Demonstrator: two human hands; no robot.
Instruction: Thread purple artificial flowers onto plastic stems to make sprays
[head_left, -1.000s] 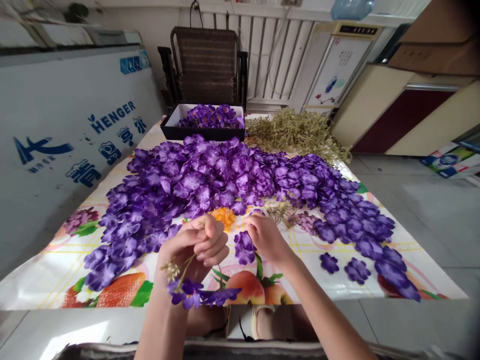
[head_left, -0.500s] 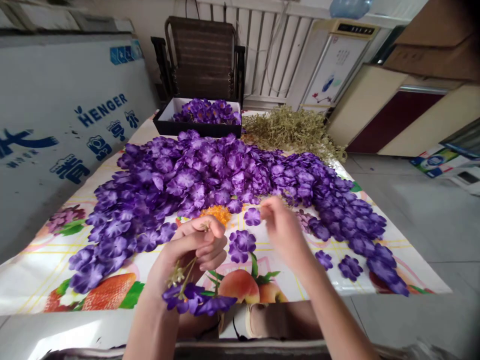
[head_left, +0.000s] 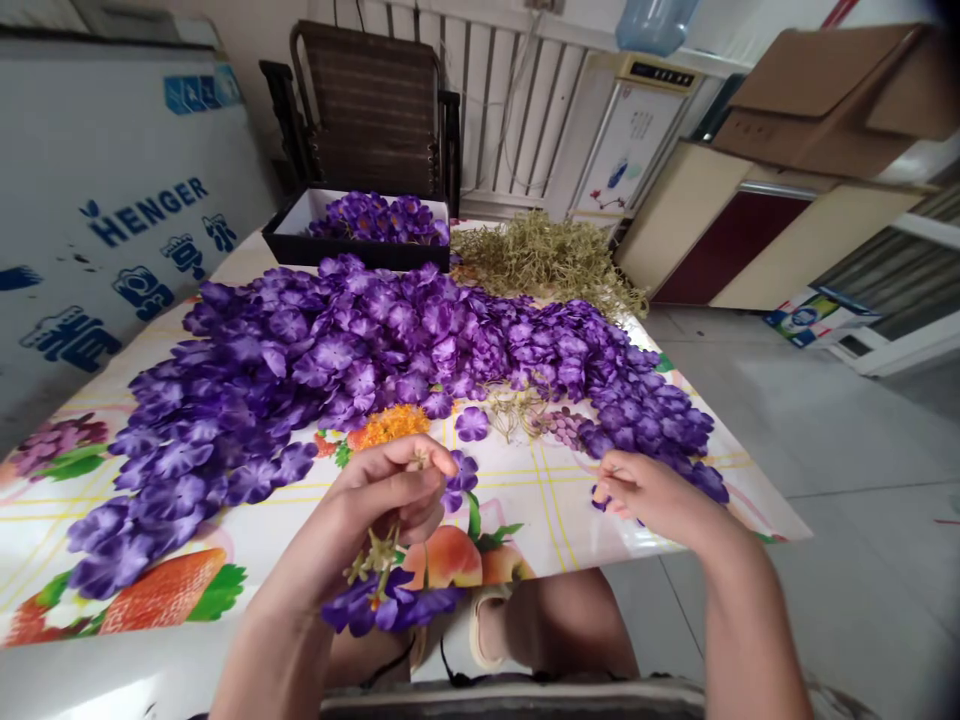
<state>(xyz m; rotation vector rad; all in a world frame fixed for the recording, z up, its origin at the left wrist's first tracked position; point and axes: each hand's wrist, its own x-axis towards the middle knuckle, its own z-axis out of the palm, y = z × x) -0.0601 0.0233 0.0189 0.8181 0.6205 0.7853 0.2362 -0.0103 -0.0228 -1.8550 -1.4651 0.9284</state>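
In the head view, the left hand (head_left: 386, 490) pinches a stem (head_left: 384, 548), its flower (head_left: 394, 608) hanging at the table's (head_left: 525, 485) near edge; a loosened pinch could drop it. The right hand (head_left: 656, 495), fingers bunched, is at petals (head_left: 664, 420) towards the near right corner; whether it grips one, I cannot tell. At the far edge, a box (head_left: 330, 248) holds purple flowers (head_left: 382, 215).

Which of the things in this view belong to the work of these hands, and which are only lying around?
Seemingly in the work: stemmed flowers in the left hand; loose purple petals; orange bits; greenish stems; black box of purple flowers.

Seemingly just around: brown chair; water dispenser; cardboard box; HENGER-marked unit.
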